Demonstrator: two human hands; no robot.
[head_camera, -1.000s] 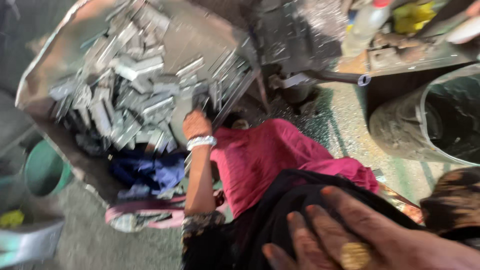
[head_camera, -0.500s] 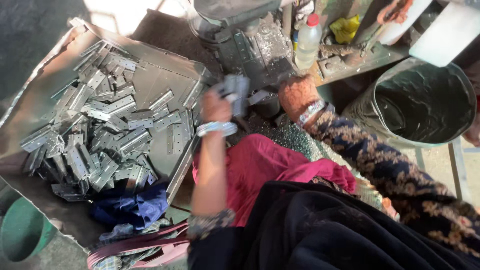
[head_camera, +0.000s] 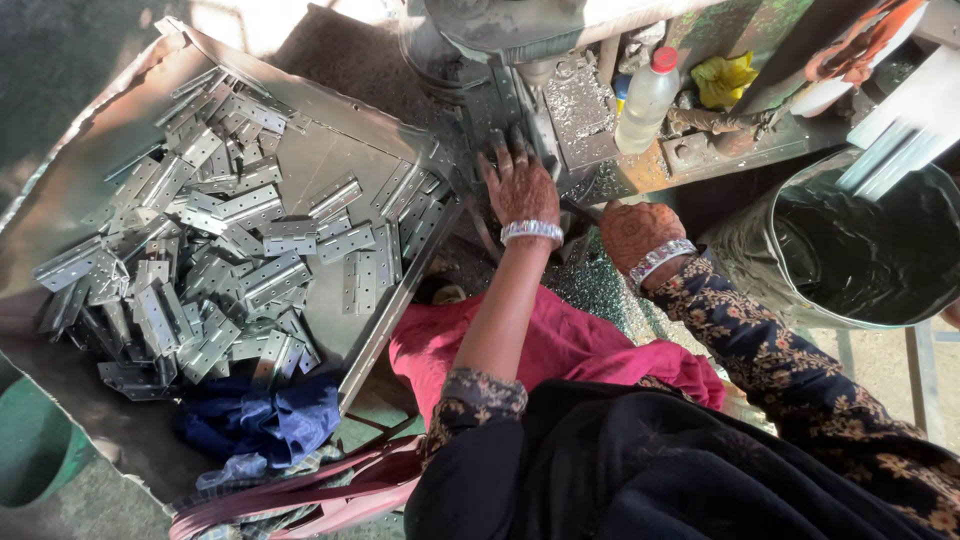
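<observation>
at machine: l hand (head_camera: 522, 188), metal hinges (head_camera: 240, 250)

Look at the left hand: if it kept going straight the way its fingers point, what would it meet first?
Probably the grey machine directly ahead of the left hand; its fingers already seem to be at the machine's base, though depth is unclear.

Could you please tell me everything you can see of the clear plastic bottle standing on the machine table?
The clear plastic bottle stands upright on the cluttered machine table, right of the drill column. It has a red screw cap, shut, and a see-through body that looks pale, the contents unclear. Metal shavings lie on the plate beside it, and a yellow rag sits just to its right. Neither hand touches it.
</observation>
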